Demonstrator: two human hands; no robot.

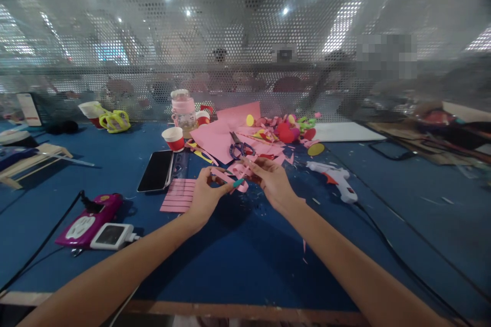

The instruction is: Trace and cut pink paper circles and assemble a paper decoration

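Observation:
Between my two hands, above the blue table, is a looped and curled pink paper strip (pixel 241 169). My left hand (pixel 209 193) pinches one part of it between thumb and fingers; the thumbnail looks teal. My right hand (pixel 270 181) has its fingertips closed on the strip's other side. Just beyond them, dark-handled scissors (pixel 240 147) lie on pink paper sheets (pixel 215 138). Beside my left hand rests a pink sheet with dark ruled lines (pixel 178 195), partly covered by that hand.
A white glue gun (pixel 333 179) with a cord lies right. Left are a phone (pixel 155 171), a purple power strip (pixel 90 219) and a red-white paper cup (pixel 174 139). Behind stand a pink-capped bottle (pixel 184 112), coloured paper scraps (pixel 287 132) and a perforated metal screen (pixel 245 25).

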